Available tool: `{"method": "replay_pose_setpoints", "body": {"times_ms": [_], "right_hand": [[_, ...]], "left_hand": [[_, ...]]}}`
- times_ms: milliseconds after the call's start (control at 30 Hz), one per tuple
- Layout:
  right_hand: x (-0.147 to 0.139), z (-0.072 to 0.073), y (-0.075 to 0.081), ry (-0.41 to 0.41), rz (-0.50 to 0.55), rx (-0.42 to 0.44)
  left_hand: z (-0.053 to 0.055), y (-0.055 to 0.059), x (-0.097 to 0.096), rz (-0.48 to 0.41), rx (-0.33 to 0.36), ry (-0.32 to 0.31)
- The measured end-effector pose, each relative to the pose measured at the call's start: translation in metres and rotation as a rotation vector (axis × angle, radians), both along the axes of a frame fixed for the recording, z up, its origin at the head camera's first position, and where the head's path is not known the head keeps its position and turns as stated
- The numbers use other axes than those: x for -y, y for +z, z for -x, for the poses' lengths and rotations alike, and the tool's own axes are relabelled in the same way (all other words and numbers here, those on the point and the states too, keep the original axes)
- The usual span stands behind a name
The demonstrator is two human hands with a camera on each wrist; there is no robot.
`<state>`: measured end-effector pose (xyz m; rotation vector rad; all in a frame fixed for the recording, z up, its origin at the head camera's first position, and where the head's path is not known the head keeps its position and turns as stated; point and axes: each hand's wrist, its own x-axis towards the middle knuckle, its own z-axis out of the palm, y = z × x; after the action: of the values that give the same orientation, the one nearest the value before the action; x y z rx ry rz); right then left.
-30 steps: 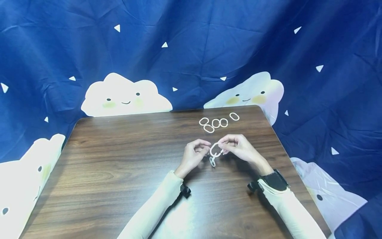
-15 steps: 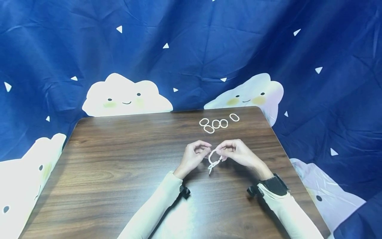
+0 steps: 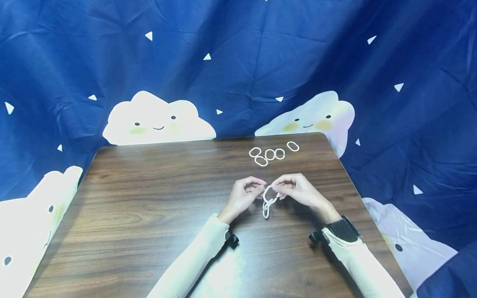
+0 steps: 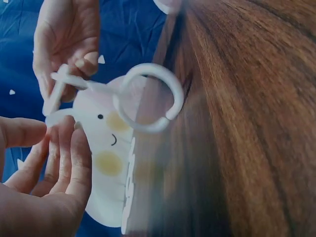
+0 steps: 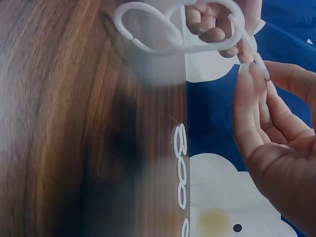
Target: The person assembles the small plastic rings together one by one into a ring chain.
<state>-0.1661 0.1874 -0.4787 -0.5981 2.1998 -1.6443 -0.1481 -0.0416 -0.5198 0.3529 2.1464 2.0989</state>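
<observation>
Head view: right hand pinches the top white link over the wood table. Middle link and lower link hang off it, chained. Left hand has fingertips at the top link's left side; can't tell if gripping. Beyond: four loose links bunched, a fifth link apart.

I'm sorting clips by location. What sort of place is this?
Probably a makeshift indoor recording spot: a blue cloth printed with smiling clouds hangs behind a wood-grain table, and a black strap sits on the person's right wrist. The room beyond is hidden.
</observation>
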Motion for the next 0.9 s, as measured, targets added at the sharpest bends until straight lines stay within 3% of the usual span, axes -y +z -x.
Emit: {"method": "replay_pose_setpoints", "body": {"times_ms": [167,600,900], "right_hand": [[-0.002,0.005,-0.004,-0.039,-0.036,-0.005],[-0.002,0.01,-0.009,-0.042,-0.075,0.027],[-0.001,0.019,-0.015,-0.042,-0.098,0.025]], "left_hand": [[0.001,0.0,-0.003,-0.002,0.017,-0.023],[0.003,-0.007,-0.005,0.115,-0.02,-0.052],[0.004,-0.014,-0.006,0.097,0.007,-0.009]]}}
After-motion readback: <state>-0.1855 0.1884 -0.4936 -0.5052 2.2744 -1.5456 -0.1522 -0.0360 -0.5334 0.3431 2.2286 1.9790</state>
